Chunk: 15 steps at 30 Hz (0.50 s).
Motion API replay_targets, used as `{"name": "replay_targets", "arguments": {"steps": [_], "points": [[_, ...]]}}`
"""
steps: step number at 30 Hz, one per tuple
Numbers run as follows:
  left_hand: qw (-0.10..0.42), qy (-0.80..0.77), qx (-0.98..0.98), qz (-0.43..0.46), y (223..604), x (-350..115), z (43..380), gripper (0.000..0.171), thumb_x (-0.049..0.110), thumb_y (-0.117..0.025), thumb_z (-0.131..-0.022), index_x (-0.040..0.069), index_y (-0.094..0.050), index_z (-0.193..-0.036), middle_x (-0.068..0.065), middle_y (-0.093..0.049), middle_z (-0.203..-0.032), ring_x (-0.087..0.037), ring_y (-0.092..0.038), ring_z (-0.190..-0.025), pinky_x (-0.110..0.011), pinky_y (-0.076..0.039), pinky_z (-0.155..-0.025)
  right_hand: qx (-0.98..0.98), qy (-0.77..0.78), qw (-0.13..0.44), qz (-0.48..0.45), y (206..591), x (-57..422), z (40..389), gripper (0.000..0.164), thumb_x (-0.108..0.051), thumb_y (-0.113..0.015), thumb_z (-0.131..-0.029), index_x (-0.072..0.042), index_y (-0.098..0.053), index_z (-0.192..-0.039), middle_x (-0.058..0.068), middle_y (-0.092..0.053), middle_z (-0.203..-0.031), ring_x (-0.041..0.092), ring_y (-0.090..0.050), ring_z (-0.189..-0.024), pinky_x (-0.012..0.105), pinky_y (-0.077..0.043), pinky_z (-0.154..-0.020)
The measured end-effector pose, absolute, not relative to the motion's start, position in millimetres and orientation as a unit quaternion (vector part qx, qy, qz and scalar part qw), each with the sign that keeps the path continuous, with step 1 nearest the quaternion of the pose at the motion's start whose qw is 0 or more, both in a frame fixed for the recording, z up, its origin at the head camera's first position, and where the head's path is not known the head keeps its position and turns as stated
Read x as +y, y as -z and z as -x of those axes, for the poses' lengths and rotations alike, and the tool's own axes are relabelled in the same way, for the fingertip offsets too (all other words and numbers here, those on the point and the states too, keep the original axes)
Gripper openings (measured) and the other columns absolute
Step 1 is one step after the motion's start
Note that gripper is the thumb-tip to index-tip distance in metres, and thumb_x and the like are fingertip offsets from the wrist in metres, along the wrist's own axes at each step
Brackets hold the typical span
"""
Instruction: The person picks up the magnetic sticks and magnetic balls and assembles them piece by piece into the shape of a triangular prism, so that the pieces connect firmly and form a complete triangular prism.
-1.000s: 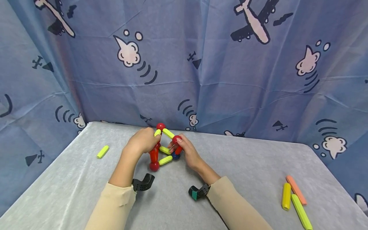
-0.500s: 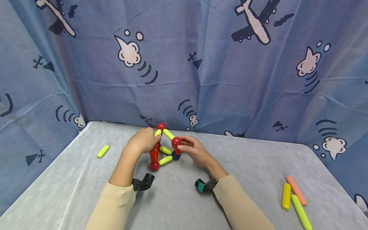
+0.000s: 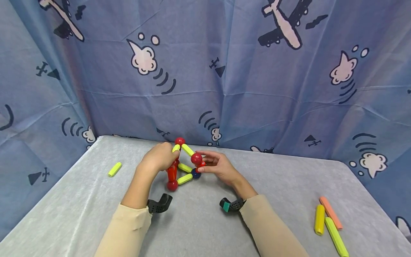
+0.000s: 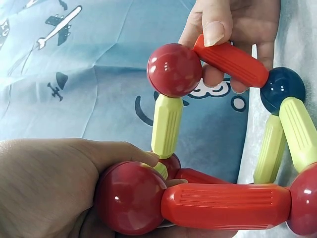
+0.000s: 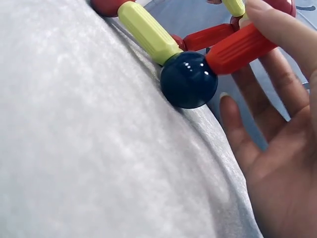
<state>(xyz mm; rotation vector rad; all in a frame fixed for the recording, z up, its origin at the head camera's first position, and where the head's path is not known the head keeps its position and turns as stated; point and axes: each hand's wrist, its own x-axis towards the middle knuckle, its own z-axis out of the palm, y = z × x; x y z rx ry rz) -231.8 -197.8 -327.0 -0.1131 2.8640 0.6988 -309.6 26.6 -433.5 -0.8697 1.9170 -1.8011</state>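
At the far left of the grey cloth-covered table (image 3: 80,200) lies a short yellow-green stick (image 3: 115,169), well apart from everything else. Next comes the left hand (image 3: 159,157), curled round an upper corner of the ball-and-stick frame (image 3: 184,167), its thumb reaching over a red ball (image 4: 131,198) to a yellow-green stick of the frame (its other fingers are partly hidden). The frame stands near the table's back edge, between both hands. On its right side, the right hand (image 3: 219,167) pinches a red stick (image 4: 234,63) between thumb and fingers, the remaining fingers loosely spread; that stick joins another red ball above to a dark blue ball (image 5: 188,79) below. Farther right lie a yellow stick (image 3: 319,219), a salmon stick (image 3: 331,213) and a long yellow-green stick (image 3: 336,236), close together.
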Motion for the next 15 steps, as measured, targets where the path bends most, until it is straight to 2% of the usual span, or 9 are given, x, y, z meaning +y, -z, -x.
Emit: {"name": "replay_targets", "arguments": {"steps": [4,10,15], "points": [[0.1,-0.238,0.965,0.041,327,-198,232,0.034,0.028,-0.047,-0.104,0.005,-0.061,-0.083,-0.005,-0.056,-0.068,-0.017,-0.054,-0.056,-0.025,-0.042,-0.053,0.694,0.632,0.172,0.299,432,26,308,0.066,-0.001,-0.078,-0.085,-0.006,-0.053,-0.146,0.001,-0.078,-0.108,0.007,-0.073,-0.1,0.024,-0.059,-0.088],[0.1,-0.236,0.966,0.037,328,-198,233,0.034,0.027,-0.045,-0.104,0.005,-0.063,-0.084,-0.005,-0.056,-0.067,-0.017,-0.053,-0.056,-0.025,-0.042,-0.052,0.704,0.616,0.13,0.33,426,20,303,0.066,-0.002,-0.08,-0.083,0.0,-0.054,-0.144,0.019,-0.076,-0.11,0.008,-0.075,-0.095,0.028,-0.061,-0.084],[0.101,-0.233,0.967,0.036,328,-199,233,0.036,0.028,-0.045,-0.105,0.003,-0.065,-0.087,-0.005,-0.057,-0.067,-0.017,-0.054,-0.056,-0.025,-0.042,-0.053,0.718,0.594,0.106,0.347,423,17,300,0.059,-0.003,-0.08,-0.084,0.002,-0.059,-0.138,0.022,-0.075,-0.111,0.012,-0.075,-0.096,0.028,-0.061,-0.082]]}}
